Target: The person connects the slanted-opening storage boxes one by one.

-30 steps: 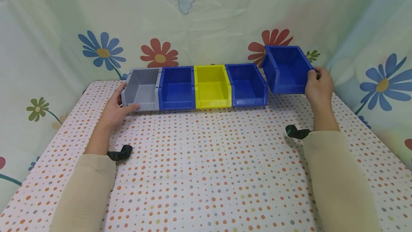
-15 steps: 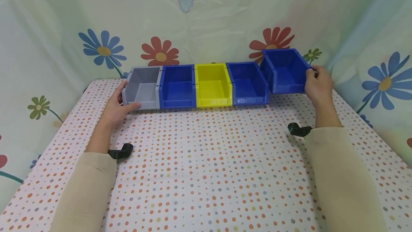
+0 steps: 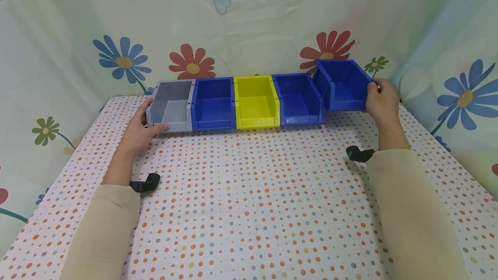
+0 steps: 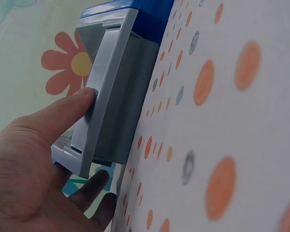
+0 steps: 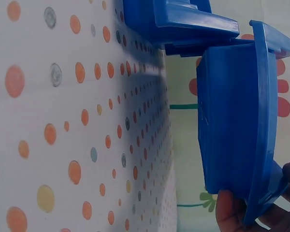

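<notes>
At the left end of a row of open-front plastic storage bins, my left hand (image 3: 138, 129) grips the grey bin (image 3: 176, 115). Its thumb lies on the front lip (image 4: 102, 82), with the fingers at the outer side wall, partly hidden. My right hand (image 3: 383, 103) holds a blue bin (image 3: 347, 87) by its right side wall, thumb at the rim. That bin is raised off the table, as the gap under it in the right wrist view shows. Its left side is close beside and above the right end of the row, at another blue bin (image 3: 298, 100).
Between the grey bin and the end bin stand a blue bin (image 3: 214, 106) and a yellow bin (image 3: 256, 103), side by side. A dotted cloth covers the table (image 3: 241, 202). Behind hangs a flowered curtain (image 3: 264, 25), close to the bins' backs.
The raised blue bin has come down slightly and moved left, closer to the row's end, with my right hand still holding it. My left hand stays on the grey bin.
</notes>
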The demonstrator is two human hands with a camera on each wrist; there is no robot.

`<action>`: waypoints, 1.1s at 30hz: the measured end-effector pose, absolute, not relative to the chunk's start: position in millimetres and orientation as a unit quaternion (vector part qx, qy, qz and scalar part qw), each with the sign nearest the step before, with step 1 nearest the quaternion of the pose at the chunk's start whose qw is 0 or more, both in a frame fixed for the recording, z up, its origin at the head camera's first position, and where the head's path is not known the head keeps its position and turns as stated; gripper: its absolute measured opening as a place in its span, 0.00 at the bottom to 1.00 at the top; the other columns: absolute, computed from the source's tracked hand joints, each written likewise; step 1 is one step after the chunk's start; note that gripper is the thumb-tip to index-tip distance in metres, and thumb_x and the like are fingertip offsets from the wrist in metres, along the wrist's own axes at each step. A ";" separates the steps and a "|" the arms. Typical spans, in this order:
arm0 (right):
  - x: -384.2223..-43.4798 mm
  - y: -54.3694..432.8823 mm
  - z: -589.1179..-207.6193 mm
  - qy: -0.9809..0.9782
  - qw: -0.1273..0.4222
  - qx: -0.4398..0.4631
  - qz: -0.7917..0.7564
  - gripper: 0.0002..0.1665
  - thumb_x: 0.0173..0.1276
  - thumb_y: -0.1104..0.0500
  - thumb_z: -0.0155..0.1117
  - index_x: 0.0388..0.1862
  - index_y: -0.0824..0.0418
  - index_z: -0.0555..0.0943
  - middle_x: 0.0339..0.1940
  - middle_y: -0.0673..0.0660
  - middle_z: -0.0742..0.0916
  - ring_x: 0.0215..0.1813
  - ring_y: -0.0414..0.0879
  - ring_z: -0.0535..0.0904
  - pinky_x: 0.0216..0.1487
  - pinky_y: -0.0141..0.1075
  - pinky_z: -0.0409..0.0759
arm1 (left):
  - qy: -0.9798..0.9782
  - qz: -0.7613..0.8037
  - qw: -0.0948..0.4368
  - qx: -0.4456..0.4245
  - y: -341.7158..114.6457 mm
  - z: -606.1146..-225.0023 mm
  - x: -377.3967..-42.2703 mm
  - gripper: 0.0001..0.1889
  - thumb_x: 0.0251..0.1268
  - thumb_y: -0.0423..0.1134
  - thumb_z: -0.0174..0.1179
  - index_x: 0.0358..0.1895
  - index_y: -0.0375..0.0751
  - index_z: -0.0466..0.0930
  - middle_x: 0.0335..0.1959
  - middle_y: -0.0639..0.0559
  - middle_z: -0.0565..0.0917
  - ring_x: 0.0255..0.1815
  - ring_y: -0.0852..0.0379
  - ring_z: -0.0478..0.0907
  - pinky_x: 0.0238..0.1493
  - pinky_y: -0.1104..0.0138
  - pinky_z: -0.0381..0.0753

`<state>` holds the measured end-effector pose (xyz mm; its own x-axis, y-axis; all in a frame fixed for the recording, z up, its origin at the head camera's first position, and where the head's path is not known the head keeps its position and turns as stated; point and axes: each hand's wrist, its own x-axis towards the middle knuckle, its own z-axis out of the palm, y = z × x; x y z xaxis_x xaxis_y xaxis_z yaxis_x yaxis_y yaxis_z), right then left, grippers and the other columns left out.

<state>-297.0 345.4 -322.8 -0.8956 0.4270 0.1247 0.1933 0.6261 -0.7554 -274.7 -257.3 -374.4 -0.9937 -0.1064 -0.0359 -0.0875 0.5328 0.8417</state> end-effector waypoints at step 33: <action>-280.4 319.6 -314.1 -0.940 0.253 0.000 0.228 0.35 0.82 0.51 0.47 0.82 0.63 0.62 0.79 0.71 0.68 0.80 0.70 0.59 0.80 0.63 0.55 | -0.876 -0.480 0.008 0.051 -259.1 -372.5 -272.6 0.53 0.69 0.45 0.69 0.85 0.70 0.37 0.86 0.41 0.51 0.84 0.36 0.52 0.79 0.38 0.57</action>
